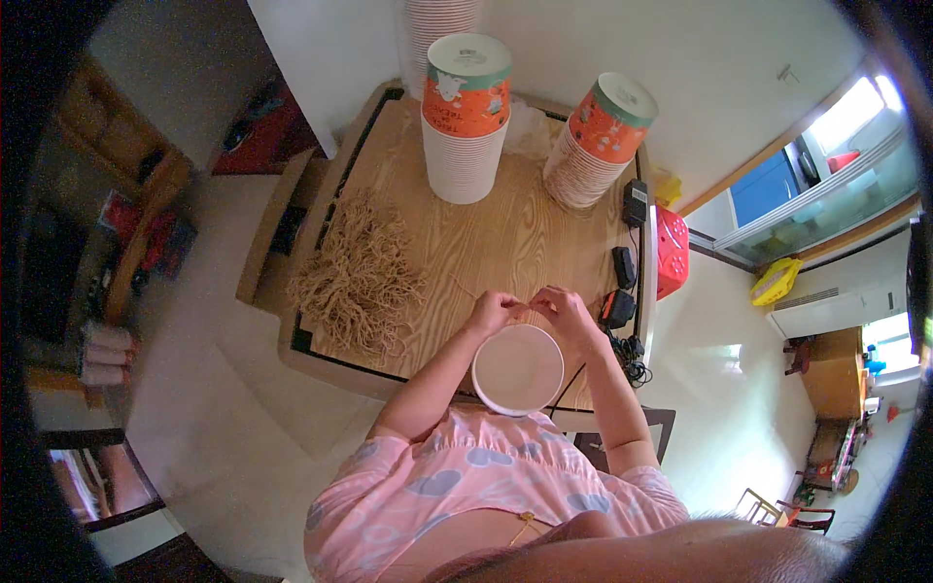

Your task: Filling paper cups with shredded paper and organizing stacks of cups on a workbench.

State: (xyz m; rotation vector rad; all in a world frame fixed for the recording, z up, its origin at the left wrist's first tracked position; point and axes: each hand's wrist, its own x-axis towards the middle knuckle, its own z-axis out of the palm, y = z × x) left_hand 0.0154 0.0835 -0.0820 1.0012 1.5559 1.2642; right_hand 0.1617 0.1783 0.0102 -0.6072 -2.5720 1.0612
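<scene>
A white paper bucket (518,374) stands mouth up at the table's near edge, against my body. Over its far rim my left hand (494,313) and my right hand (564,311) meet fingertip to fingertip, both pinched closed. A thin tan cord (463,286) sticks out beyond my left fingers; its part between the fingertips is mostly covered. To the left lies a big tangled heap of tan cords (360,277). Farther back rise two stacks of upside-down buckets, a tall stack (465,117) and a shorter stack (601,141), their top ones orange and green.
The wood-grain table (476,238) has dark trim. Black power adapters (623,262) and coiled cables (634,361) lie along its right edge, beside a red plastic basket (672,253). An open cardboard box (277,238) sits at the left side. Another bucket stack (439,24) stands behind.
</scene>
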